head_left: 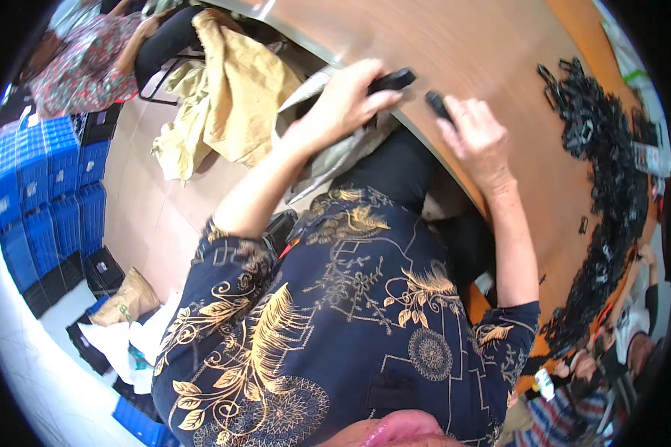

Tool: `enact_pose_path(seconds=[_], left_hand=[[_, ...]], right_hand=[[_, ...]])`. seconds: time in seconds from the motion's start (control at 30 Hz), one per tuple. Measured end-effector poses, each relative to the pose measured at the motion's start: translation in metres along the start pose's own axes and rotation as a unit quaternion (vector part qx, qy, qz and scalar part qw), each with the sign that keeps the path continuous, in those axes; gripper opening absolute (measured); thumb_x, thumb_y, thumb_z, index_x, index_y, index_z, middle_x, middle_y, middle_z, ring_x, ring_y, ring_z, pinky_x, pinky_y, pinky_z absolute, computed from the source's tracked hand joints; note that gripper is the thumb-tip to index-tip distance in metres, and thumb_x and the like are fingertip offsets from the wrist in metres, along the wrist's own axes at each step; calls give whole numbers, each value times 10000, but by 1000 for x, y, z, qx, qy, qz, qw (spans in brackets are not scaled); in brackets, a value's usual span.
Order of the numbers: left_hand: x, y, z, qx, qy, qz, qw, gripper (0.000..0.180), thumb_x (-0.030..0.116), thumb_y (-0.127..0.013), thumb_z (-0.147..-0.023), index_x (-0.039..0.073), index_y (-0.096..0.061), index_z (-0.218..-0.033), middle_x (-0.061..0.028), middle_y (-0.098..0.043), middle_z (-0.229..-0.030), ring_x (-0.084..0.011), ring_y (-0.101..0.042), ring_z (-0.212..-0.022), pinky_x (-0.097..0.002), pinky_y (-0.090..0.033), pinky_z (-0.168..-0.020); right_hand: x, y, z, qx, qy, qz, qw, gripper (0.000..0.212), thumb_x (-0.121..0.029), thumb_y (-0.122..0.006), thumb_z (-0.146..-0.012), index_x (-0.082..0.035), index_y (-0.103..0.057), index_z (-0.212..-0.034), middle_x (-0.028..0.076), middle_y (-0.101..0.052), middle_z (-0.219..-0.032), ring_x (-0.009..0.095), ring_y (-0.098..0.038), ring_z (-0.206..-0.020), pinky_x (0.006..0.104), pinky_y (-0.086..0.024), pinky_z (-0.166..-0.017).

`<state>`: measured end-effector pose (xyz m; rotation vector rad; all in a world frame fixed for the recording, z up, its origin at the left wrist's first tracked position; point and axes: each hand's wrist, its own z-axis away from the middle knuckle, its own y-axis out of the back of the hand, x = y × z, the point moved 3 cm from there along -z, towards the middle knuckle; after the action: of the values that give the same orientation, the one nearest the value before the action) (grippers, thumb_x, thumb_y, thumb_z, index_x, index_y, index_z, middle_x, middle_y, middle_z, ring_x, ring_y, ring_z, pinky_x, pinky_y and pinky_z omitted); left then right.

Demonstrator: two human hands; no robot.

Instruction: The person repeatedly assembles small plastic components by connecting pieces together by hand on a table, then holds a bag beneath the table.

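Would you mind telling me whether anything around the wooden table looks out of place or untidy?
The yellowish cloth lies crumpled on the floor beside the brown wooden table, not folded or hung. The small black plastic parts sprawl in a loose heap along the table's far side. Each hand, left and right, holds one black part; nothing looks broken.

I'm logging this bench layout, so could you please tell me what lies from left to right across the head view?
Stacked blue crates → tan cloth → left hand holding a black part → right hand holding another black piece → heap of black parts on the wooden table.
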<state>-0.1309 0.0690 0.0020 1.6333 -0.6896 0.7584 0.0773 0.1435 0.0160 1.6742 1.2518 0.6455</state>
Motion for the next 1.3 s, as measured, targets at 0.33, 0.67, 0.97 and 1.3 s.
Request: enact_pose_path(seconds=[0.33,0.67,0.97,1.3], left_hand=[[-151,-81,129,82,293,430,850,238,265,-541,-959,39,-589,-1013,-49,-637,-944,-204,-635,-843,-383,-525,-730],[-110,-112,158,-8,420,466,778,531,414,-462,-990,-23,-518,-1286,-171,-592,-1235,-241,-563,-1130,-356,-454,-940],[-27,-72,165,-88,72,32,993,483,329,-581,-909,44,-484,-1288,-218,-603,-1122,-418,-605,-1004,-476,-492,-857],[-33,-34,142,-1,105,-92,990,232,260,-554,-907,56,-611,-814,-159,-653,-748,-365,-660,-733,-479,-509,-622]], right_hand=[[-118,-93,-63,-128,247,63,958,130,-152,-627,-719,-84,-558,-805,65,-511,-840,211,-569,-780,292,-531,-577],[-99,-125,-9,-347,110,-191,912,204,-52,-523,-857,-47,-570,-1056,199,-596,-892,404,-585,-878,511,-464,-740],[-85,-55,1,-355,121,-193,907,325,-74,-592,-793,-83,-598,-1117,107,-593,-1120,319,-540,-1092,448,-414,-906],[-93,-78,-2,-295,34,-38,954,75,-131,-560,-844,-76,-596,-808,98,-640,-838,311,-616,-839,482,-437,-802]])
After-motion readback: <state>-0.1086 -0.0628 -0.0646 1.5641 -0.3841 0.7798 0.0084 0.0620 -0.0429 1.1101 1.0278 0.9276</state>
